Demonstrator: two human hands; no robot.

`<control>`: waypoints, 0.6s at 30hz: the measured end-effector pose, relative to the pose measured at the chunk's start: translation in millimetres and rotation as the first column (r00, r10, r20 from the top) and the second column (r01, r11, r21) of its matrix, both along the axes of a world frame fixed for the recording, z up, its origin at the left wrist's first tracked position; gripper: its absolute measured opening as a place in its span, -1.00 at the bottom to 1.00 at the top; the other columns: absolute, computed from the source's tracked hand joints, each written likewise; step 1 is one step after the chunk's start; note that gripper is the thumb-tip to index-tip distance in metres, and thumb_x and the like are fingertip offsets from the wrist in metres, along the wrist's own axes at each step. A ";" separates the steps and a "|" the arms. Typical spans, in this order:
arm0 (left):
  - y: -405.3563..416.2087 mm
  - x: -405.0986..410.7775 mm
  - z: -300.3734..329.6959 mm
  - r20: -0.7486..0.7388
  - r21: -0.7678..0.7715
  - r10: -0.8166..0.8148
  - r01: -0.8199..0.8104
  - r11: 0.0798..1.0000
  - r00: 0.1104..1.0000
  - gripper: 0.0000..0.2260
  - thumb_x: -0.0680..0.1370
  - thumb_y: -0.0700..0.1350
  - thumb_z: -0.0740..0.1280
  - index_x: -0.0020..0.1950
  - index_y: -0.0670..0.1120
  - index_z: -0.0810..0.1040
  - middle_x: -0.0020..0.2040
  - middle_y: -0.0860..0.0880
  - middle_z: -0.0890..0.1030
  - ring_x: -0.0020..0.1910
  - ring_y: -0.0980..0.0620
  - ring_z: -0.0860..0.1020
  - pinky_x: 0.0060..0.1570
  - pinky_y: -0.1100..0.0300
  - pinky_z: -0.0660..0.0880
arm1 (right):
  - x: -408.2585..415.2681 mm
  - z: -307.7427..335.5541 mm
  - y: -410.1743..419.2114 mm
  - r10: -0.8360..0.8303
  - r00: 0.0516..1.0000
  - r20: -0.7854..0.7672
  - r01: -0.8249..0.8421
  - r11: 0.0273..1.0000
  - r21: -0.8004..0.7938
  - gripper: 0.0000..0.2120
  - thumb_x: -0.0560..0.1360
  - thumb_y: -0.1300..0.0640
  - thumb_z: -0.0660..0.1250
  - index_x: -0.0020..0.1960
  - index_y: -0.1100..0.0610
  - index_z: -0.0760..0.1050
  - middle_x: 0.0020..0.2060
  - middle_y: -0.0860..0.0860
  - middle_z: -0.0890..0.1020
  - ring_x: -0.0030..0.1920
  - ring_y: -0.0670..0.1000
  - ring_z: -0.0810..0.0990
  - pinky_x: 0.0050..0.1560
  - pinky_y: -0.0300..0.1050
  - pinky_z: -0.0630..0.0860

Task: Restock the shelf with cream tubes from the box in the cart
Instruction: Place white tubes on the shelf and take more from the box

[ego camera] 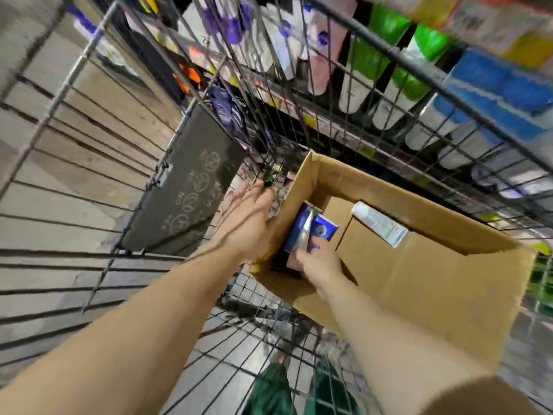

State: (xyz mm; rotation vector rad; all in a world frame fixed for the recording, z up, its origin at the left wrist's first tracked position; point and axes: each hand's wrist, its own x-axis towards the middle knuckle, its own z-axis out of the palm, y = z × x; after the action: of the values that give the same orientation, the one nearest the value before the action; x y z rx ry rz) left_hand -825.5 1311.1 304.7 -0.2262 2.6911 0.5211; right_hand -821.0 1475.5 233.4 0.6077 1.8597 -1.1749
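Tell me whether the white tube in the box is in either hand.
No: the white tube lies alone on the inner cardboard, apart from both hands; the right hand is at the blue packs.

Blue cream tubes [309,232] upright in open cardboard box [419,283], one white tube [378,223] flat inside

We can read no word, brand or number anywhere — motion blur smears every print. The grey panel [185,187] on the cart [89,163] wall carries a column of pale round symbols with small lettering beside them, too blurred for us to make out. A white tube [379,224] lying in the cardboard box [434,283] shows a printed patch with green and red marks, also unreadable. Yellow price tags [309,120] sit along the shelf edge — nothing on them is legible.
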 end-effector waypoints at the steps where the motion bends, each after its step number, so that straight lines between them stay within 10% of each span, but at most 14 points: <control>1: 3.8 -0.2 2.1 -0.045 0.010 -0.013 0.013 1.000 0.999 -0.50 0.57 0.13 0.16 0.46 -0.07 0.36 0.50 -0.15 0.32 0.51 -0.16 0.19 0.48 0.05 0.10 | -3.0 6.3 9.0 -0.149 0.980 0.131 0.170 0.971 -0.168 -0.68 0.54 0.20 0.33 0.27 0.07 0.41 0.15 0.10 0.61 0.06 0.11 0.62 -0.05 -0.01 0.57; 6: 35.3 -8.4 16.3 0.082 0.261 0.102 -0.120 0.958 0.991 -0.59 0.59 0.09 0.30 0.37 -0.07 0.47 0.27 0.02 0.53 0.27 -0.04 0.44 0.24 0.17 0.34 | -23.2 47.4 48.4 -0.196 0.852 0.486 0.488 0.637 -0.597 -0.64 0.55 0.28 0.25 0.33 0.10 0.46 0.18 0.20 0.61 0.15 0.17 0.57 -0.03 0.02 0.61; 12: 52.8 -16.5 9.1 0.415 0.552 0.231 -0.445 0.705 0.880 -0.72 0.61 0.04 0.28 0.17 -0.13 0.56 0.08 -0.06 0.66 0.06 -0.04 0.63 0.18 -0.08 0.53 | -48.2 59.2 71.4 -0.111 0.906 0.409 0.357 0.721 -0.594 -0.67 0.52 0.30 0.28 0.28 0.22 0.49 0.05 0.18 0.67 0.11 0.15 0.63 0.13 0.16 0.55; 15: 61.6 -19.6 -0.3 0.401 0.542 0.304 -0.491 0.682 0.864 -0.74 0.64 -0.01 0.24 0.22 -0.13 0.50 0.13 -0.07 0.64 0.09 -0.05 0.61 0.17 -0.06 0.53 | -60.3 36.5 85.0 -0.026 0.996 0.090 0.039 0.989 -0.142 -0.77 0.56 0.21 0.29 0.22 0.11 0.54 -0.04 0.04 0.65 0.04 0.07 0.58 0.12 0.03 0.53; 18: 67.1 -22.2 -12.7 0.361 0.513 0.307 -0.462 0.723 0.881 -0.77 0.65 -0.06 0.22 0.25 -0.13 0.46 0.10 0.01 0.59 -0.01 0.09 0.57 -0.08 0.35 0.52 | -75.0 -8.3 109.5 0.341 0.921 -0.188 -0.219 0.854 0.472 -0.60 0.52 0.15 0.32 0.35 0.01 0.44 0.22 0.05 0.56 0.20 0.15 0.52 0.16 -0.02 0.49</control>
State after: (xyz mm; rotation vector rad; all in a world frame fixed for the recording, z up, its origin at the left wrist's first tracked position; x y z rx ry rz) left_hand -847.8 1378.1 292.0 -0.6371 2.0961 1.3280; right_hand -895.9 1585.0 225.1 0.4067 2.3847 -0.6578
